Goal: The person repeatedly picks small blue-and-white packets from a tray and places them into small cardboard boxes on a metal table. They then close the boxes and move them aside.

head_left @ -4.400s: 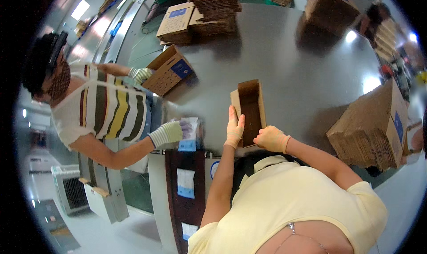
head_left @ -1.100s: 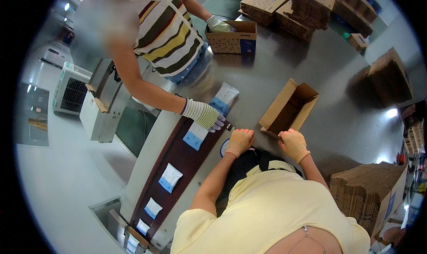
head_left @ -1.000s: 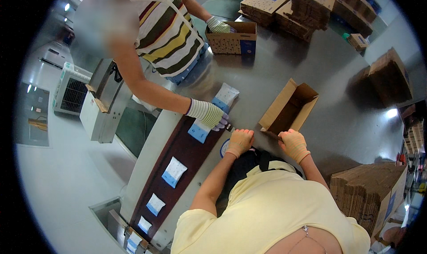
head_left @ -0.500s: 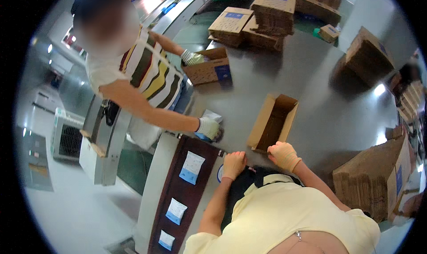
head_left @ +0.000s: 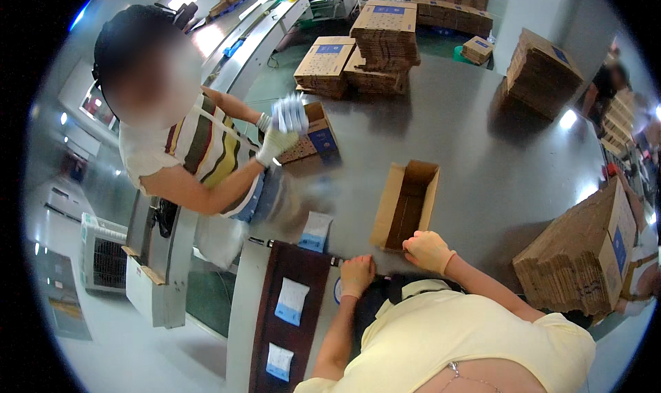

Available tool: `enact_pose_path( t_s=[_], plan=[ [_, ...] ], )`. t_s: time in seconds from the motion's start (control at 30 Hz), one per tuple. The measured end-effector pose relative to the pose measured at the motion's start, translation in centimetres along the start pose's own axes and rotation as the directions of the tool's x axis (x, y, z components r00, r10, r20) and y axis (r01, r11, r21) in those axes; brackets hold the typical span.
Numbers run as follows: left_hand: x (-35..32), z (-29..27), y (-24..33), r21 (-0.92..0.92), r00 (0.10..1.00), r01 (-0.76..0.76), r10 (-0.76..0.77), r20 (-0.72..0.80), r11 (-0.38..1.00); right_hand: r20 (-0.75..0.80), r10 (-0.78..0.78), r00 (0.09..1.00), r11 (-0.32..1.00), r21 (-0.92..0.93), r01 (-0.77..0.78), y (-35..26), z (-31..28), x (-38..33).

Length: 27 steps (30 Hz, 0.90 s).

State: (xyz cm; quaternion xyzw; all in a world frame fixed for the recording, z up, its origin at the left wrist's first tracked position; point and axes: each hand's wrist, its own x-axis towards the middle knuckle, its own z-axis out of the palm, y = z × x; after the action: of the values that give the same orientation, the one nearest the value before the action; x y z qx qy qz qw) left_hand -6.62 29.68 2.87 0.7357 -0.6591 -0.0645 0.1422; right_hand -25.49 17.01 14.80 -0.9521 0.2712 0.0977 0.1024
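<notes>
My right hand [head_left: 425, 250] grips the near rim of an open cardboard box [head_left: 384, 210], fingers hooked over its edge. The box stands on the metal table, and no contents show inside. My left hand [head_left: 358, 274] rests with curled fingers on the table edge beside the conveyor's end, holding no packet. Left of it, a dark conveyor belt [head_left: 265, 324] carries white-and-blue packets, among them one packet [head_left: 292, 301] in mid-belt. Another packet [head_left: 316, 231] lies at the belt's far end.
A co-worker's gloved hand [head_left: 275, 145] holds blurred packets above a second box [head_left: 323, 139]. Flat cardboard stacks stand at the back [head_left: 385, 38], far right [head_left: 544, 73] and near right [head_left: 571, 255] of the metal table [head_left: 475, 166].
The co-worker's near hand has lifted packets from the belt's end to the second box. Packets have advanced along the belt. My hands keep their places; the view has shifted slightly.
</notes>
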Motion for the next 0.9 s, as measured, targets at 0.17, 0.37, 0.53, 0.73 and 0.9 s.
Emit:
enact_pose_path(
  t_s=[0.17, 0.37, 0.53, 0.73, 0.9],
  plan=[
    [0.7, 0.2, -0.2, 0.010, 1.000, -0.013, 0.014, -0.027, 1.000, 0.032, -0.003, 0.999, 1.000, 0.009, 0.002, 0.5, 0.2, 0.7],
    [1.2, 1.3, -0.8, -0.024, 0.997, -0.003, 0.001, -0.081, 1.000, 0.046, 0.006, 0.999, 1.000, 0.028, -0.007, 1.0, 0.5, 1.8],
    [2.2, 1.8, -1.0, -0.004, 0.999, 0.008, -0.008, -0.047, 1.000, 0.037, -0.018, 0.999, 1.000, 0.022, 0.017, 2.4, 1.3, 2.8],
    [3.3, 2.8, -1.5, -0.013, 0.999, 0.032, -0.032, 0.012, 0.999, 0.034, -0.004, 0.999, 1.000, 0.023, 0.003, 3.0, 1.2, 3.9],
    [3.9, 2.7, -1.8, -0.177, 0.998, 0.015, -0.027, -0.065, 0.984, 0.011, -0.025, 1.000, 0.999, 0.029, 0.025, 3.7, 1.7, 5.0]
  ],
)
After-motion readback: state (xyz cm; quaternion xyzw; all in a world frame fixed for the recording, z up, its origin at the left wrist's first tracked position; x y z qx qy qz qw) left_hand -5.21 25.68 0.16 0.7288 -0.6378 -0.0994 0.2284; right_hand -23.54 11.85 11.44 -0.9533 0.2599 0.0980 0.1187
